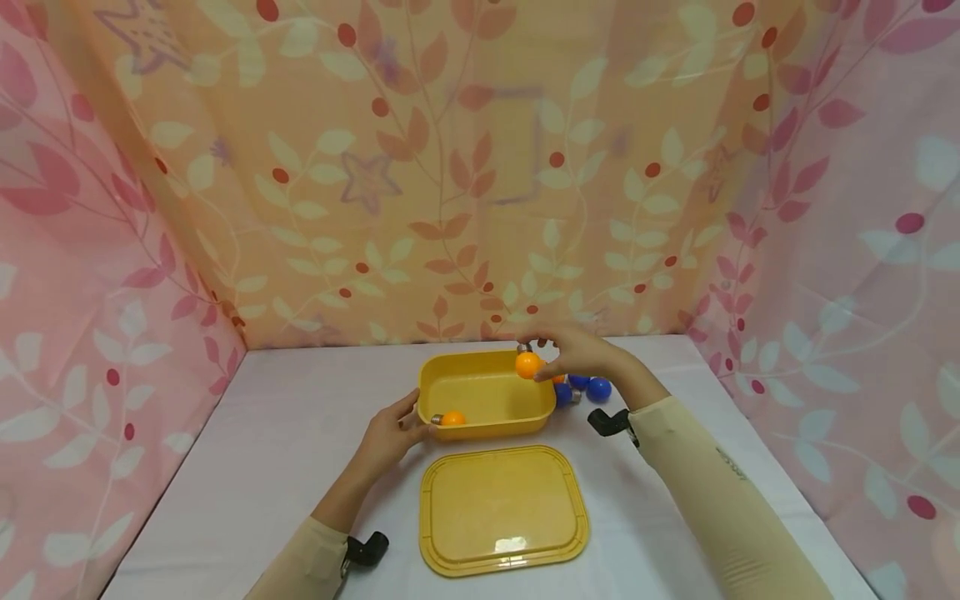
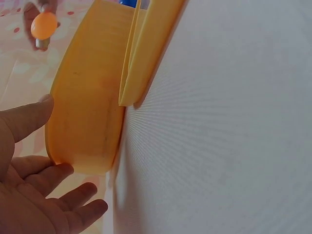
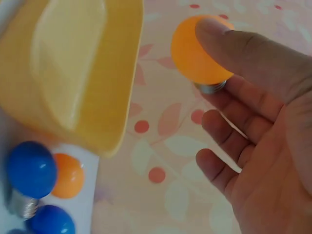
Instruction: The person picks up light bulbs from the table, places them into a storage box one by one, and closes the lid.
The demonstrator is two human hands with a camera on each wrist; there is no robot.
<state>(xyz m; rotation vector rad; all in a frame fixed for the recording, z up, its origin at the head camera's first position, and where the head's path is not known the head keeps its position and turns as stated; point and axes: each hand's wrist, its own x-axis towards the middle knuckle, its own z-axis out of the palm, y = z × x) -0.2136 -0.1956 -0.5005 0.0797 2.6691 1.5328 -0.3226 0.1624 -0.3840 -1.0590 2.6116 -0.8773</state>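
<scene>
A yellow plastic box stands without its lid on the white table. At its front left corner, my left hand rests thumb and fingertips against the wall, the other fingers loosely spread. My right hand pinches an orange light bulb above the box's right end, metal base upward in the head view. The right wrist view shows the thumb across the orange bulb, with fingers behind it. Another orange bulb lies inside the box, near its front left corner.
Several blue bulbs and an orange bulb lie just right of the box. The yellow lid lies flat in front of it. Patterned curtains enclose the table's back and sides.
</scene>
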